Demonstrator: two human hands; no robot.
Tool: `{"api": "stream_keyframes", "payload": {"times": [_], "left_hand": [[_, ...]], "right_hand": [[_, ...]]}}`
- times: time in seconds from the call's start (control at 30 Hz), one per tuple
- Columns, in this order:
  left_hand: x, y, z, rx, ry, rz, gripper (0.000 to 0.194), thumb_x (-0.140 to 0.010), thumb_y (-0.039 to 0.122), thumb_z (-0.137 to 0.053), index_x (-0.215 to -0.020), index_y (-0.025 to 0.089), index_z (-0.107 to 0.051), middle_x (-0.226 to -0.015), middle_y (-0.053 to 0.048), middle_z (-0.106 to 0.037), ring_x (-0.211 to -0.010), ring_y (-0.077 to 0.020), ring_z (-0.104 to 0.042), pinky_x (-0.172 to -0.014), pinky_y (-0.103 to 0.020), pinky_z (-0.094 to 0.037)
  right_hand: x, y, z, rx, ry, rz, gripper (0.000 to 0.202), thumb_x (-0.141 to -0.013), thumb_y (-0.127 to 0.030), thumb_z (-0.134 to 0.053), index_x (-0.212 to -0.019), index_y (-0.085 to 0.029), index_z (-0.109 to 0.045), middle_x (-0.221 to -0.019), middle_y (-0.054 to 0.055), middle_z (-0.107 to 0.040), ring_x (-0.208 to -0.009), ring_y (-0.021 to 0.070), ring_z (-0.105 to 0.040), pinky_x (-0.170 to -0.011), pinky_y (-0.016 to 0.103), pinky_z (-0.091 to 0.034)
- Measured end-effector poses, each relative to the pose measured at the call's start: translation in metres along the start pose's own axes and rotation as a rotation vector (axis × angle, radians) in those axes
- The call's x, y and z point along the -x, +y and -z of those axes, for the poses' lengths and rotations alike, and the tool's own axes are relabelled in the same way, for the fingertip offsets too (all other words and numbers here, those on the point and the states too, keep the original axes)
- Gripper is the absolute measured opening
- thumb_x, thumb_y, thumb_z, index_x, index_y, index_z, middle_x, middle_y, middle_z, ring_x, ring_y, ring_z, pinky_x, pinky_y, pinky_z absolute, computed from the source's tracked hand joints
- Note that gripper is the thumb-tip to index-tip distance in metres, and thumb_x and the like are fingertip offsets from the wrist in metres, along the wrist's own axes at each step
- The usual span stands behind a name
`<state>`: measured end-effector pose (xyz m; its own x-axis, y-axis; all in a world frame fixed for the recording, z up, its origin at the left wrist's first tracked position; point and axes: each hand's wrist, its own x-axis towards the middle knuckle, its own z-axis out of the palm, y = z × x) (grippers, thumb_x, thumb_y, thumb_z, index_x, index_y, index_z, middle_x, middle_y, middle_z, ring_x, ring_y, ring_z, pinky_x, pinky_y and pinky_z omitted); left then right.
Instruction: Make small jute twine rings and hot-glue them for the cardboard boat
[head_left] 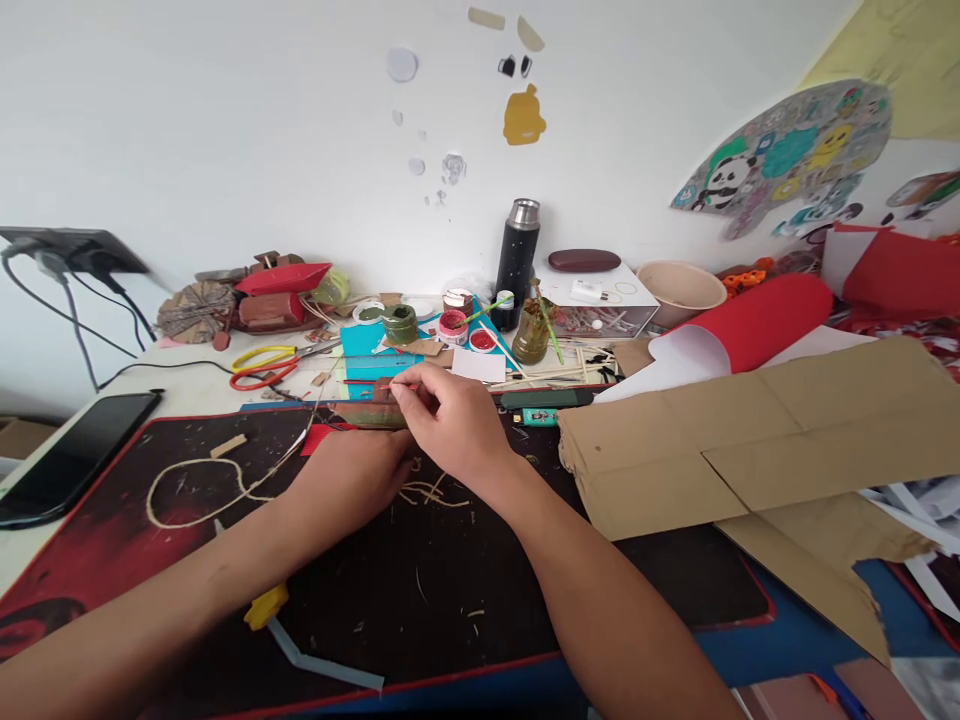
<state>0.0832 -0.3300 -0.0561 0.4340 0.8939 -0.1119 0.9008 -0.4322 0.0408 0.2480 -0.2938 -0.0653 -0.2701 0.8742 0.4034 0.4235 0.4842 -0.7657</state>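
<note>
My left hand [358, 465] rests low over the dark mat, its fingers curled against a small green-and-brown model boat [367, 414]. Part of the hull and most of those fingertips are hidden. Just above it my right hand [446, 405] makes a pinch with thumb and forefinger over the boat's brown upper block [383, 391]. Something thin may be between those fingertips, too small to make out. A loop of pale twine [154, 500] runs over the mat to the left, and more twine pieces [435, 492] lie beneath my right wrist.
Scissors [262, 367], a phone [75, 455] and a yellow-handled tool [266, 606] lie leftward. Paint jars [400, 325], a brush jar [532, 332] and a black flask [518, 255] stand behind. Cardboard [750, 430] and a red paper roll [750, 320] fill the right.
</note>
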Motion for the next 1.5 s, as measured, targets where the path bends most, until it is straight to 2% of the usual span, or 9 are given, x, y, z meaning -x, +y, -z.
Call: {"api": "stream_keyframes", "payload": {"times": [0.23,0.43,0.57,0.73,0.87,1.0,1.17,1.3,1.5], "left_hand": [[-0.001,0.0,-0.005,-0.018,-0.03,0.014,0.032,-0.107,0.023,-0.053,-0.12,0.018,-0.082,-0.103,-0.019,-0.087,-0.087,-0.0373,-0.083,-0.074,-0.041,-0.058],[0.004,-0.006,-0.011,-0.035,-0.097,-0.008,0.038,-0.11,0.021,-0.046,-0.123,0.018,-0.081,-0.097,-0.018,-0.088,-0.079,-0.0379,-0.083,-0.064,-0.039,-0.055],[0.002,-0.008,-0.017,0.001,-0.073,-0.038,0.034,-0.108,0.019,-0.05,-0.121,0.019,-0.081,-0.099,-0.018,-0.087,-0.079,-0.0335,-0.083,-0.066,-0.037,-0.057],[0.0,-0.01,-0.024,0.04,-0.038,-0.12,0.036,-0.104,0.017,-0.048,-0.112,0.019,-0.083,-0.092,-0.016,-0.086,-0.077,-0.0332,-0.081,-0.066,-0.037,-0.059],[0.0,-0.011,-0.024,0.015,-0.036,-0.167,0.037,-0.098,0.012,-0.049,-0.11,0.019,-0.083,-0.092,-0.015,-0.086,-0.074,-0.0306,-0.081,-0.065,-0.035,-0.06],[-0.001,-0.011,-0.023,-0.025,-0.057,-0.19,0.037,-0.096,0.009,-0.051,-0.109,0.02,-0.083,-0.094,-0.014,-0.087,-0.078,-0.0325,-0.083,-0.065,-0.036,-0.06],[-0.001,-0.012,-0.025,-0.039,-0.061,-0.186,0.036,-0.099,0.013,-0.05,-0.112,0.02,-0.083,-0.097,-0.015,-0.088,-0.082,-0.0319,-0.083,-0.066,-0.035,-0.059],[0.004,-0.017,-0.02,0.049,-0.036,-0.105,0.033,-0.104,0.024,-0.051,-0.114,0.022,-0.082,-0.097,-0.013,-0.088,-0.08,-0.0314,-0.082,-0.068,-0.035,-0.056],[0.009,-0.035,0.006,0.393,0.039,0.038,0.031,-0.1,0.038,-0.051,-0.107,0.024,-0.079,-0.087,-0.005,-0.083,-0.071,-0.0249,-0.074,-0.066,-0.032,-0.05]], "right_hand": [[-0.001,0.0,-0.001,0.059,-0.025,0.014,0.012,-0.111,-0.026,-0.068,-0.107,-0.024,-0.08,-0.087,0.001,-0.082,-0.08,0.0199,-0.074,-0.075,0.031,-0.048],[-0.001,0.0,-0.002,0.079,-0.041,0.016,0.013,-0.112,-0.027,-0.067,-0.109,-0.024,-0.079,-0.094,0.002,-0.085,-0.086,0.0216,-0.077,-0.078,0.032,-0.049],[-0.001,0.001,-0.002,0.076,-0.037,0.009,0.013,-0.112,-0.027,-0.067,-0.109,-0.024,-0.079,-0.093,0.002,-0.085,-0.085,0.0213,-0.077,-0.077,0.032,-0.049],[-0.001,0.001,-0.002,0.074,-0.034,0.017,0.013,-0.112,-0.028,-0.066,-0.109,-0.024,-0.079,-0.094,0.002,-0.085,-0.086,0.0211,-0.077,-0.079,0.032,-0.05],[-0.001,0.001,-0.002,0.069,-0.042,0.016,0.012,-0.112,-0.027,-0.066,-0.11,-0.025,-0.078,-0.096,0.002,-0.085,-0.088,0.0211,-0.077,-0.08,0.032,-0.051],[-0.001,0.001,-0.003,0.068,-0.04,0.016,0.012,-0.112,-0.027,-0.067,-0.109,-0.025,-0.079,-0.097,0.003,-0.086,-0.089,0.0219,-0.078,-0.081,0.033,-0.052],[-0.001,0.001,-0.002,0.074,-0.048,0.014,0.013,-0.112,-0.028,-0.067,-0.11,-0.024,-0.079,-0.098,0.004,-0.086,-0.09,0.0225,-0.078,-0.081,0.033,-0.051],[-0.001,0.001,-0.002,0.069,-0.044,0.004,0.013,-0.112,-0.027,-0.067,-0.11,-0.025,-0.079,-0.095,0.003,-0.085,-0.087,0.0216,-0.077,-0.079,0.033,-0.051],[0.0,0.0,0.0,-0.041,0.004,-0.013,0.013,-0.11,-0.027,-0.067,-0.107,-0.024,-0.079,-0.087,0.0,-0.082,-0.077,0.0175,-0.073,-0.074,0.03,-0.05]]}}
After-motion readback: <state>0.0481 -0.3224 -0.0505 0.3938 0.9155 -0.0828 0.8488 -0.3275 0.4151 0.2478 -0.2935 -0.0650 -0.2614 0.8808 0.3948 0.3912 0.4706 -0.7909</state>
